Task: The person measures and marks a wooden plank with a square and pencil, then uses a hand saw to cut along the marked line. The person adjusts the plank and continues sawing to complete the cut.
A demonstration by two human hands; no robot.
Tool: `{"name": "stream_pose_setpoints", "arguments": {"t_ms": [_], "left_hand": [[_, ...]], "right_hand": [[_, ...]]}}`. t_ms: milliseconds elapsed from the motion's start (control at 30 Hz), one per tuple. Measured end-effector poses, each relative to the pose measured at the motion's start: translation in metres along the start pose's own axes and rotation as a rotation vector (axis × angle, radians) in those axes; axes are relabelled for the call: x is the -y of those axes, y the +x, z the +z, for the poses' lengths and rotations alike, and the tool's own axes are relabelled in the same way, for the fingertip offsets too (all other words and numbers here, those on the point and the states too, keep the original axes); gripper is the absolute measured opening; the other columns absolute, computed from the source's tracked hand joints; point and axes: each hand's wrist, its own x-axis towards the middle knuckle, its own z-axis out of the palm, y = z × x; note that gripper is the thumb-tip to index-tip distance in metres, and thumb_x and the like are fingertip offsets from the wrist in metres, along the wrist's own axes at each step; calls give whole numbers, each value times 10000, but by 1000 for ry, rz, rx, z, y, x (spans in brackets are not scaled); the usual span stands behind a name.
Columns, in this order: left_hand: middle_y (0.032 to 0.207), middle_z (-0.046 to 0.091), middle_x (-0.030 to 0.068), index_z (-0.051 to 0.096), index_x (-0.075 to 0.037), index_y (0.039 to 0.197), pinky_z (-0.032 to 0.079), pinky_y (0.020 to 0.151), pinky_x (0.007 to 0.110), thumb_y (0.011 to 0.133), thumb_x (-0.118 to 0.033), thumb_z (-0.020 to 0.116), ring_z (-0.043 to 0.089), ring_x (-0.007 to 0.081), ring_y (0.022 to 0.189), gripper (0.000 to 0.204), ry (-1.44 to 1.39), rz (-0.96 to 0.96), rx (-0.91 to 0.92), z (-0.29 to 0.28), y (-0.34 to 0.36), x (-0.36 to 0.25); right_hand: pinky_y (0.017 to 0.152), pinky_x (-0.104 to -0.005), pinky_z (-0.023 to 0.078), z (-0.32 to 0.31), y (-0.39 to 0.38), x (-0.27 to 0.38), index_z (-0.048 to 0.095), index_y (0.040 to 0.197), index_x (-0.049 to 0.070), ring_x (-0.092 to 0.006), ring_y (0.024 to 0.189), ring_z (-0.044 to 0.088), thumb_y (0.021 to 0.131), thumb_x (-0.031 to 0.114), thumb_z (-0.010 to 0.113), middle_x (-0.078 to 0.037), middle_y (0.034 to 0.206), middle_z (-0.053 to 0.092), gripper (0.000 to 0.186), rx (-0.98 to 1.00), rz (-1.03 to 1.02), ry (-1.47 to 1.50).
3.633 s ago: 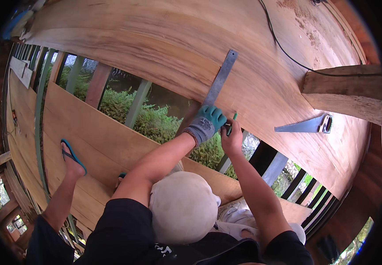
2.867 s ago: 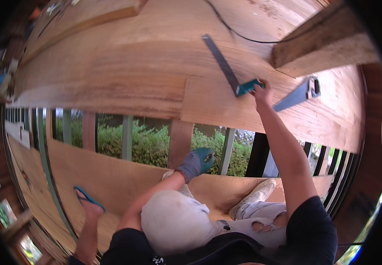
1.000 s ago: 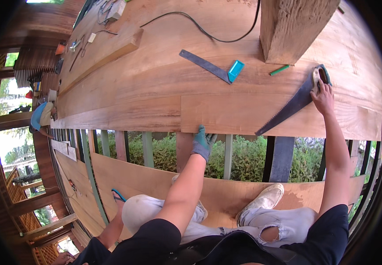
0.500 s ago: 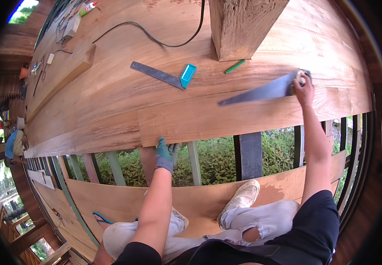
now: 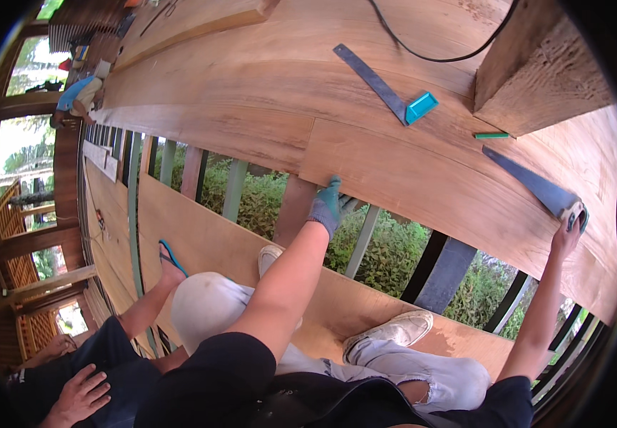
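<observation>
My left hand [image 5: 328, 205], in a grey-green glove, grips the near edge of a wooden plank [image 5: 394, 175] close to its left end. The thumb lies on top and the fingers are at the edge, partly hidden. Bare, my right hand [image 5: 569, 234] is closed round the handle of a handsaw [image 5: 529, 178]. Its blade points up and left over the boards, at or just above their surface. Beyond the plank lie a try square [image 5: 376, 85] with a turquoise stock and a short green pencil-like stick [image 5: 491, 135].
A thick wooden post [image 5: 543, 71] rises at upper right, with a black cable [image 5: 436, 58] beside it. Between the planks and the near board [image 5: 244, 242], open joists [image 5: 362, 242] show plants below. A seated person [image 5: 84, 392] is close at left; another person [image 5: 79, 96] crouches farther off.
My view has swung left, bringing the seated person further in. The handsaw, blurred before, now appears sharp and farther right, its blade angled differently. My left hand keeps its place on the plank.
</observation>
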Motion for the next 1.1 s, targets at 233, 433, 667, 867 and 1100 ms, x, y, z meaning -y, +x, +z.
{"name": "stream_pose_setpoints", "arguments": {"t_ms": [233,433,667,867,1100], "left_hand": [[1369,504,123,436,-110,1380,489,1106,475,1026,-330,576,509,308,1303,439,-162,64,110,-7,6,10],[1346,546,117,462,-100,1373,533,1038,447,996,-375,620,573,273,1227,492,-297,68,140,8,9,14],[1349,551,112,466,-111,1371,533,1041,451,1002,-390,611,564,290,1247,484,-214,50,131,-8,13,6],[1351,550,110,459,-128,1378,513,1066,478,1007,-383,605,555,300,1265,473,-167,7,129,-22,7,10],[1304,558,118,463,-137,1365,560,1004,495,999,-391,614,585,303,1217,471,-169,30,151,-39,11,21]], "right_hand": [[752,-350,581,-58,-190,-40,609,1226,-104,-272,945,687,954,423,654,-212,1161,660,594,61,1049,694],[810,-376,589,-69,-172,-57,452,1373,-121,-332,1074,674,952,489,648,-265,1261,622,767,360,1055,908],[1062,-517,478,-18,-177,8,422,1409,-43,-370,1271,530,1084,289,440,-209,1404,513,465,291,1154,1502],[980,-497,521,-13,-194,5,485,1369,14,-337,1181,593,1091,285,425,-158,1346,570,393,228,1112,1461],[1052,-529,483,-23,-197,10,478,1403,26,-335,1245,559,1087,254,440,-167,1374,554,392,230,1075,1489]]}}
